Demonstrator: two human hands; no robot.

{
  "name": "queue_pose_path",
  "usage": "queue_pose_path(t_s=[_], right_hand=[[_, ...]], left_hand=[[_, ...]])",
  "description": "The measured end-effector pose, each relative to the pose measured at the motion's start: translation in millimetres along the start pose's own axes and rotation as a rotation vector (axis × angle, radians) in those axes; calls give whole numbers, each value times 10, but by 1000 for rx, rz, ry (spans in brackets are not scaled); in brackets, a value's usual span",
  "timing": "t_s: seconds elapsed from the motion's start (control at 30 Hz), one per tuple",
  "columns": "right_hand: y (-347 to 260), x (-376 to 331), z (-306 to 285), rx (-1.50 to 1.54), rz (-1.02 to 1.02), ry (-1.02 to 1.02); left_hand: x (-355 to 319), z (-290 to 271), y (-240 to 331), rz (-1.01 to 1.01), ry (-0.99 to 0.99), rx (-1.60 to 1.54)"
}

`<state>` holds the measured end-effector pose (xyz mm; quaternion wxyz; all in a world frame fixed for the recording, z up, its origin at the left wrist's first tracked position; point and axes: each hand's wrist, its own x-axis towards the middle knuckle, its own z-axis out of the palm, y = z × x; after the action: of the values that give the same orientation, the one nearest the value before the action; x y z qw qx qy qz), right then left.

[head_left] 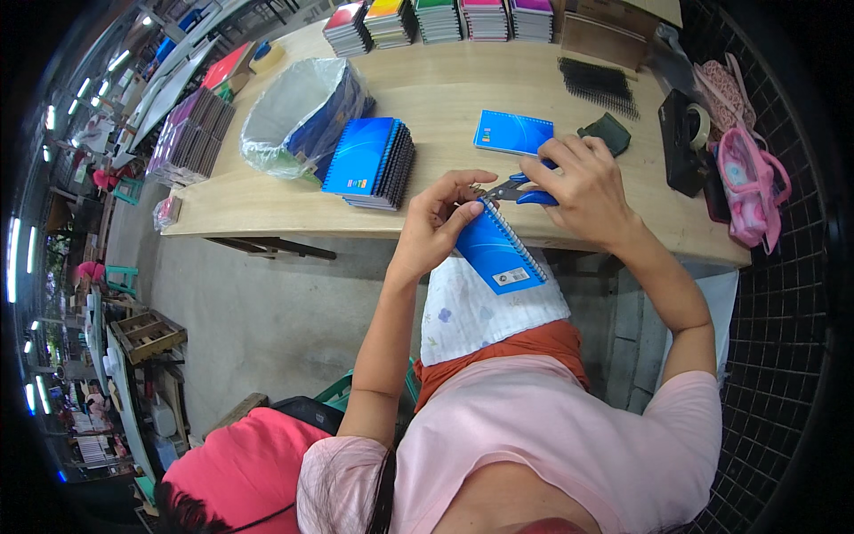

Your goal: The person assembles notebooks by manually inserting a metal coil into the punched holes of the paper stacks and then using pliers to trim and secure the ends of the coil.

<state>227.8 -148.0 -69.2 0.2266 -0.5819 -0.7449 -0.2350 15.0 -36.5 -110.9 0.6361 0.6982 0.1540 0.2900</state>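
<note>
My left hand [434,221] is closed on a small blue spiral notebook [495,242], held tilted above my lap at the table's near edge. Its wire coil runs down the right side. In my right hand [583,185] are pliers [536,197] with blue handles; their jaws meet the upper end of the coil, by my left fingertips. Whether the jaws grip the wire is too small to tell. Beyond them another blue notebook [514,132] lies flat, a dark green folded cloth [607,133] beside it. To the left stands a stack of blue notebooks [363,163].
A container with a clear plastic liner [298,111] stands left of the stack. Black wire coils [598,87] lie at the back right, near a black tape dispenser [680,147] and a pink bag [749,182]. Coloured notebook stacks [438,21] line the far edge. Someone in pink [245,467] is close on my left.
</note>
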Motion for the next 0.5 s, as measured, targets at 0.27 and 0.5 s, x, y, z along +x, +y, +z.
queue_pose_path(t_s=[0.27,0.5], right_hand=[[37,-53,38,26,8,-16],[66,-122,52,110,183,-125]], left_hand=[[-27,61,19,-57,65,24],[-43,89,-66,-97,118,12]])
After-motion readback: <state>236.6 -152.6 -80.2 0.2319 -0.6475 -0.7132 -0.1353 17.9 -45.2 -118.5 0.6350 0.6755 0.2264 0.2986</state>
